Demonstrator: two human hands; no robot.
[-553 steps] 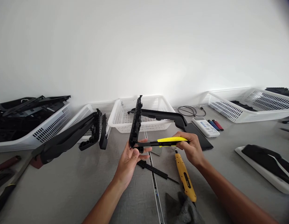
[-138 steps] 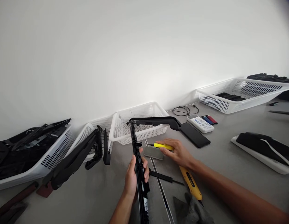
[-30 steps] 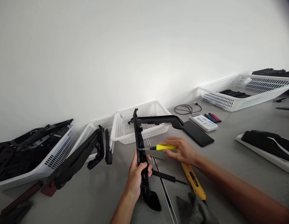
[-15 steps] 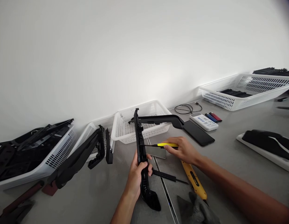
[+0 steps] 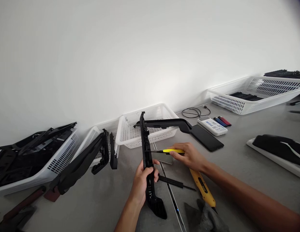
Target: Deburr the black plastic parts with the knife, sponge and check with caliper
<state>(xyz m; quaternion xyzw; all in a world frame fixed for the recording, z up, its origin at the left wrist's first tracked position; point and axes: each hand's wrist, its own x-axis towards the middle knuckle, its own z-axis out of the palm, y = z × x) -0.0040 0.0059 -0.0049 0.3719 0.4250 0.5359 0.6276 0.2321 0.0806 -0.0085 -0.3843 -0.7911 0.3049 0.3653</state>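
Observation:
My left hand (image 5: 142, 181) grips the long stem of a black plastic frame part (image 5: 146, 154), holding it upright with its lower end close to the grey table (image 5: 96, 199). The part's upper arm (image 5: 164, 123) reaches right in front of a white basket (image 5: 130, 129). My right hand (image 5: 188, 157) holds a yellow-handled utility knife (image 5: 169, 150), its blade lying against the stem's right edge just above my left fingers.
White baskets with black parts stand at the left (image 5: 53, 164) and far right (image 5: 251, 96). Another black frame part (image 5: 84, 161) leans by the middle basket. A yellow tool (image 5: 202, 187), grey cloth (image 5: 203, 219), phone (image 5: 208, 138), remote (image 5: 213, 125), cable (image 5: 193, 112) and a tray (image 5: 275, 154) lie to the right.
Over the last second the knife blade has stayed at the stem's edge, its handle tipping slightly. Earlier my left hand turned the part from flat to upright.

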